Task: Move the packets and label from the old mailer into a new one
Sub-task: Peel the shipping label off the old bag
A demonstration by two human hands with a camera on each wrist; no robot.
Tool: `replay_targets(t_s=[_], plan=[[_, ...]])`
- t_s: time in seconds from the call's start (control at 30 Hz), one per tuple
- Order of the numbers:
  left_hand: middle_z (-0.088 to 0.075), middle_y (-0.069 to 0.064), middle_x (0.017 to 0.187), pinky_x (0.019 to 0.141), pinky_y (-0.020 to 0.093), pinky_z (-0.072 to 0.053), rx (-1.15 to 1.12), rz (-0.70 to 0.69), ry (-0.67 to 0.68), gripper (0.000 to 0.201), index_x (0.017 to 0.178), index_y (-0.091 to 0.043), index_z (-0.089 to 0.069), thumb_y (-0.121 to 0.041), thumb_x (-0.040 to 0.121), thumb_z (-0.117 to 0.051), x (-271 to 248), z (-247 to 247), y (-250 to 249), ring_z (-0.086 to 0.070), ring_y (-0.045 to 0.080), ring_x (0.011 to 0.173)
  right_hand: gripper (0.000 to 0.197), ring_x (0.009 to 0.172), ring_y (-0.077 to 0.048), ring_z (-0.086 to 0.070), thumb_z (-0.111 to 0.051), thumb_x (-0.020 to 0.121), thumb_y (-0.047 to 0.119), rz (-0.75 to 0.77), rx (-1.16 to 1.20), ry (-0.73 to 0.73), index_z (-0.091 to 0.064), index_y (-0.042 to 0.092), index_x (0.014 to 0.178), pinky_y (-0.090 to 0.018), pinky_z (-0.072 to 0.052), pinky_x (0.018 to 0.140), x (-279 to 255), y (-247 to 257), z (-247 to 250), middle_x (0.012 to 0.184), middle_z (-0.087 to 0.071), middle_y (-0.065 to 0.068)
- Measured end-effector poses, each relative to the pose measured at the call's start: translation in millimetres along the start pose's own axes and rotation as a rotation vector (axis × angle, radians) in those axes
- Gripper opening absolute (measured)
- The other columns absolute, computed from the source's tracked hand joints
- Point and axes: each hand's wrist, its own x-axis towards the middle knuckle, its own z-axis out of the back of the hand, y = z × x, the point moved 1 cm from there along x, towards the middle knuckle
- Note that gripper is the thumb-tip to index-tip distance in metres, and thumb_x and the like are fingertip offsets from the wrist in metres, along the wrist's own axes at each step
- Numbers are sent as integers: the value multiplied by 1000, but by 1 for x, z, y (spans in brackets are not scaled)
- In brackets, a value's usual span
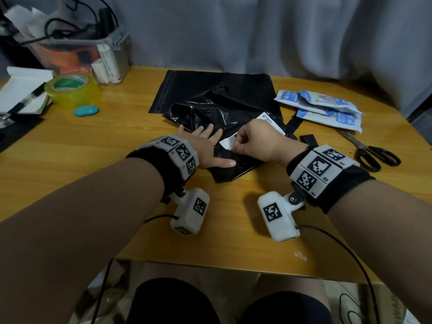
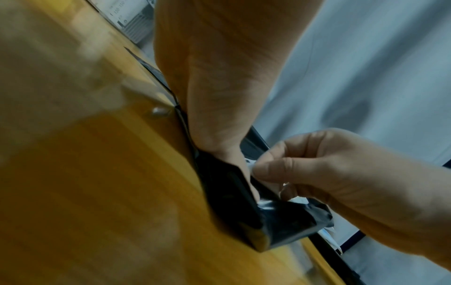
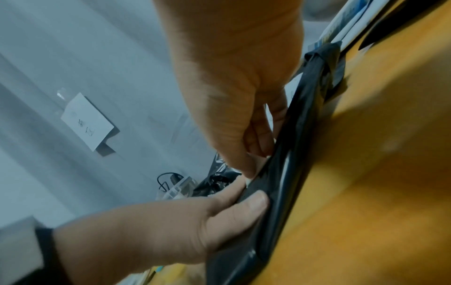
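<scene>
The crumpled old black mailer [image 1: 210, 115] lies mid-table, partly over a flat new black mailer [image 1: 198, 85] behind it. A white label [image 1: 266, 119] is stuck on the old one. My left hand [image 1: 210, 146] lies flat with straight fingers and presses the old mailer down. My right hand [image 1: 236, 146] pinches the label's near corner between thumb and forefinger. Several blue-and-white packets [image 1: 322, 108] lie loose at the right. In the left wrist view, the right hand [image 2: 305, 169] pinches at the old mailer [image 2: 244, 202]. In the right wrist view, the left hand [image 3: 195, 221] holds the mailer's edge [image 3: 280, 183] flat.
Black scissors [image 1: 369, 150] and cut black strips [image 1: 306, 139] lie right of my right wrist. A yellow-green tape roll [image 1: 72, 87], a turquoise object [image 1: 86, 111], booklets [image 1: 23, 92] and a clear bin [image 1: 81, 52] crowd the back left. The table's front edge [image 1: 233, 265] is near my lap.
</scene>
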Motion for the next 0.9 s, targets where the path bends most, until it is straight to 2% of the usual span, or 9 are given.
replay_targets(t_s=[0.2,0.27,0.4,0.6,0.73,0.83,0.9], plan=[[22,-6,156,113,61,4,2,28,20,105,146,-32,19,-88,68,-23,1,-1,-3,11,19,146,17,66,-4,-58,-71,82,17,-99,214,-28,-72,0,85,-9,-46,62,-1,-6,4,77,-68,-3],[23,-6,156,113,61,5,-4,33,23,104,146,-33,19,-88,68,-23,1,-1,-3,12,19,146,16,67,-5,-59,-71,82,16,-132,287,-31,-72,-1,85,-9,-47,63,-1,-9,4,73,-67,0],[24,-5,155,113,60,6,-15,43,27,104,145,-32,20,-88,69,-23,1,-1,-4,14,19,145,15,62,2,-57,-69,83,12,-166,393,-54,-71,-3,89,-5,-44,59,-3,-12,4,69,-62,9],[24,-5,156,113,59,5,-12,53,22,105,145,-32,21,-88,69,-24,0,-1,-5,13,19,146,8,54,4,-57,-70,83,11,-202,501,-99,-68,10,75,-8,-44,55,-3,-15,4,67,-62,8],[23,-4,156,113,60,5,-18,52,17,106,145,-33,20,-89,67,-24,0,-1,-4,12,19,146,7,60,-5,-58,-70,82,8,-227,586,-121,-67,7,76,-7,-46,48,-6,-18,6,72,-63,0],[21,-2,157,113,60,3,-5,72,4,106,146,-31,19,-90,67,-22,-1,0,-6,10,20,146,7,62,-7,-58,-67,83,6,-204,586,-135,-65,10,78,-10,-48,51,-7,-18,6,74,-62,1],[17,1,158,114,58,1,6,99,-14,107,147,-29,17,-90,68,-21,-4,1,-11,7,23,146,12,67,-9,-58,-63,86,5,-141,491,-137,-65,16,85,-17,-50,59,-6,-16,5,79,-61,0]])
